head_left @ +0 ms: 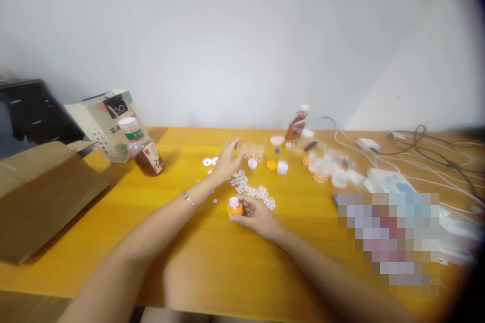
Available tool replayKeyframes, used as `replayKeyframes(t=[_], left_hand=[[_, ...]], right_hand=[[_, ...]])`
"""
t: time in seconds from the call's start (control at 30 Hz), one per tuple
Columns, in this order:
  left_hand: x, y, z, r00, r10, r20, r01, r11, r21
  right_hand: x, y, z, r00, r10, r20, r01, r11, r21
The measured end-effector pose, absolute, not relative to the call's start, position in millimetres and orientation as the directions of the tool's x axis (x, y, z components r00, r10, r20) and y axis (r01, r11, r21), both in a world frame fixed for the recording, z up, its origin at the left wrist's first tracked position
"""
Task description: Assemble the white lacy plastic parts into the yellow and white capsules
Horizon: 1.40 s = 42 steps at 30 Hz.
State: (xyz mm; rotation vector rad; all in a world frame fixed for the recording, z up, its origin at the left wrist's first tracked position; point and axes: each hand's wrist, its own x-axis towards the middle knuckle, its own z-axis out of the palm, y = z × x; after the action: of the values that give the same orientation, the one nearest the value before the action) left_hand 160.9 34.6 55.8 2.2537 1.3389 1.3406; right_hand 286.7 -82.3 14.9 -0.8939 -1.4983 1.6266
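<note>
Right hand (253, 216) is clamped around a small orange-capped vial (235, 206), holding it low over the yellow table (212, 257). Left hand (227, 159) stretches out towards twelve o'clock, fingers spread loosely apart, hovering by a row of small clear vials (253, 151); contact I cannot tell through the blur. White paper rings (253, 191) lie scattered between the hands. A tea bottle (143, 147) stands at ten o'clock, a cardboard box (41, 192) at nine, cables (424, 154) at two.

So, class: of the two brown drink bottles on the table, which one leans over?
The near-left bottle beside the printed box leans; the far one stands upright.
</note>
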Motion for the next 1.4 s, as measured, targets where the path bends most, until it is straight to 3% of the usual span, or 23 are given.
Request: replayKeyframes(t=[0.07,0.2,0.3,0.43,0.73,1.07,1.4], left_hand=[[147.8,12.1,58.6,0.168,0.764,0.623,0.532,-0.602,0.595],[121.8,-40.0,46.5,0.093,0.776,0.624,0.168,-0.63,0.758],[110.0,-68.0,30.4,0.066,0.818,0.571,0.059,-0.575,0.816],[108.1,-79.3,16.9,0.176,0.835,0.522,-0.037,-0.524,0.851],[108.3,-79.9,14.7,0.23,0.842,0.487,0.048,-0.51,0.859],[108.9,-77.6,11.5,0.22,0.84,0.496,0.062,-0.52,0.852],[109.8,-76.9,12.8,0.297,0.838,0.457,0.187,-0.521,0.833]], right_hand=[[286.5,-81.9,15.0,-0.482,0.876,-0.018,-0.052,-0.049,-0.997],[285.5,-80.5,15.7,-0.471,0.882,-0.027,-0.049,-0.057,-0.997],[285.6,-79.7,17.4,-0.47,0.882,-0.037,-0.036,-0.061,-0.997],[287.8,-78.9,18.7,-0.481,0.872,-0.09,0.029,-0.087,-0.996],[290.4,-78.9,19.3,-0.476,0.867,-0.145,0.063,-0.131,-0.989],[289.1,-80.5,21.6,-0.465,0.875,-0.134,0.037,-0.132,-0.991],[288.2,-80.0,19.3,-0.463,0.879,-0.11,0.006,-0.121,-0.993]])
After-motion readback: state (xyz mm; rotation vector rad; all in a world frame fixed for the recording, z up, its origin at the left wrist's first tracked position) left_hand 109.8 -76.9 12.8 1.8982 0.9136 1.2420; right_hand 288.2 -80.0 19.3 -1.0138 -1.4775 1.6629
